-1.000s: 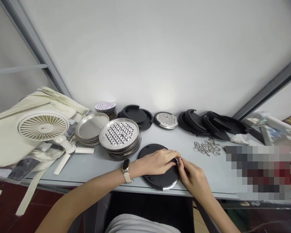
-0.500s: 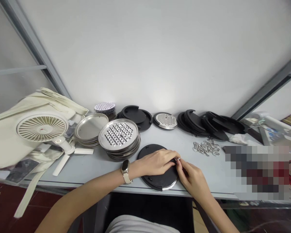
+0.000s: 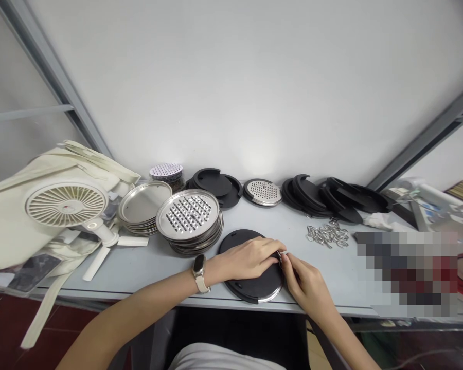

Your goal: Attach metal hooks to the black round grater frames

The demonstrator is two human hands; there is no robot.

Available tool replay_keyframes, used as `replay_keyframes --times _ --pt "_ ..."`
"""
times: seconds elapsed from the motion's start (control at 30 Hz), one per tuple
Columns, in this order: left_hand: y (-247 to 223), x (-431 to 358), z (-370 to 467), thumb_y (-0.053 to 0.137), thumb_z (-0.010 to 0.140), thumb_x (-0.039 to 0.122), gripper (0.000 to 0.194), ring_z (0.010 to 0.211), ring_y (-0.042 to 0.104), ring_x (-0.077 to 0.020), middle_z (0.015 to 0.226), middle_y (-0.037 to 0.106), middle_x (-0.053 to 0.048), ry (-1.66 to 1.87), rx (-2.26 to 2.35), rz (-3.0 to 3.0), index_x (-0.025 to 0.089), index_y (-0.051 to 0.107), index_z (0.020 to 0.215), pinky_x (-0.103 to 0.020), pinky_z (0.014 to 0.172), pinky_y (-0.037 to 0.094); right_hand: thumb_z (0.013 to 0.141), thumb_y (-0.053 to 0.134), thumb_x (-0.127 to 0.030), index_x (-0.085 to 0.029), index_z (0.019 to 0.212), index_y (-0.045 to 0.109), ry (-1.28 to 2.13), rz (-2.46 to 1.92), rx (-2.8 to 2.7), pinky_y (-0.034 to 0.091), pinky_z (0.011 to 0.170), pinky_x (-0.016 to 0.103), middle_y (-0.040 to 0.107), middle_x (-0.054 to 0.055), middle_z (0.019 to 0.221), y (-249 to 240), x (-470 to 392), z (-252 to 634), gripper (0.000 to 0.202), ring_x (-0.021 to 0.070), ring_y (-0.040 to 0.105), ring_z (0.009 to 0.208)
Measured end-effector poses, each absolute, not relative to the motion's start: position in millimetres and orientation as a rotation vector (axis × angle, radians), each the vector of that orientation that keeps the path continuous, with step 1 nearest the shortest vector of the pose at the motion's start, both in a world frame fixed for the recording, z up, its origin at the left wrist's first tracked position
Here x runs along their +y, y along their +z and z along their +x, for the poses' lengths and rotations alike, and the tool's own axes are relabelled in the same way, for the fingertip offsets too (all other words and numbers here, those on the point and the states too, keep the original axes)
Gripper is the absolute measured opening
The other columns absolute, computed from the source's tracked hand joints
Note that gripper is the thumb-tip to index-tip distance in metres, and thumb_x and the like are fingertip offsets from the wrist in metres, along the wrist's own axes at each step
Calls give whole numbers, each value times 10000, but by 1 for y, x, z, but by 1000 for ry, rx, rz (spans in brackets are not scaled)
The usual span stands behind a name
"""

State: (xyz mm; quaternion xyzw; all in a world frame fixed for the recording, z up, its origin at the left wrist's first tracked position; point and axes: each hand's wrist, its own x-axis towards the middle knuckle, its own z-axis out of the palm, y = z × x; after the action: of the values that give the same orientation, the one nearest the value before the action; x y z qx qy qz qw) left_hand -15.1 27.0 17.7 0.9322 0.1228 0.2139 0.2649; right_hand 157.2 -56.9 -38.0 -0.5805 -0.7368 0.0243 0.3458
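Observation:
A black round disc [image 3: 247,288] with a metal rim along its lower right lies flat at the table's front edge. My left hand [image 3: 250,258] rests over it, thumb and fingertips closed in a pinch near its right side. Meeting those fingertips, my right hand [image 3: 306,282] pinches too. Between them shows a small metal wire loop [image 3: 281,254], mostly covered by the fingers. A heap of similar metal loops [image 3: 327,235] lies to the upper right. Left of the disc stands a stack of round metal grater plates [image 3: 191,216].
Plain metal discs [image 3: 145,203] are stacked at left, near a white fan [image 3: 67,205] and a cream bag [image 3: 7,221]. Along the wall sit black round holders [image 3: 212,187], a perforated metal disc [image 3: 264,191] and more black holders [image 3: 312,195]. A blurred patch covers the right side.
Both hands keep almost the same pinch at the disc's right side. The whole view has shifted very slightly.

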Motion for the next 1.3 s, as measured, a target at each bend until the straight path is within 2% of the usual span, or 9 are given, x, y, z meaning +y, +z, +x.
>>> replay_keyframes --times 0.6,0.97,1.3 --pt "19 24 -15 409 909 90 291 1046 584 -201 1115 610 -93 552 362 2507 165 466 1185 -330 890 460 964 350 -247 -202 744 458 12 -1498 -1874 347 501 225 504 -12 591 -33 -58 155 249 114 497 508" --pt "22 24 -15 429 897 120 256 1054 556 -203 1110 597 -109 639 394 2626 139 484 1146 -344 955 435 975 318 -300 -211 761 452 79 -1585 -1915 348 478 227 489 -21 557 -39 -53 157 268 124 483 458" --pt "18 25 -15 453 889 115 266 1042 571 -208 1101 609 -102 632 424 2523 148 491 1150 -335 900 466 970 324 -285 -214 739 446 106 -1532 -1922 359 486 226 513 -12 579 -35 -56 156 271 124 503 488"
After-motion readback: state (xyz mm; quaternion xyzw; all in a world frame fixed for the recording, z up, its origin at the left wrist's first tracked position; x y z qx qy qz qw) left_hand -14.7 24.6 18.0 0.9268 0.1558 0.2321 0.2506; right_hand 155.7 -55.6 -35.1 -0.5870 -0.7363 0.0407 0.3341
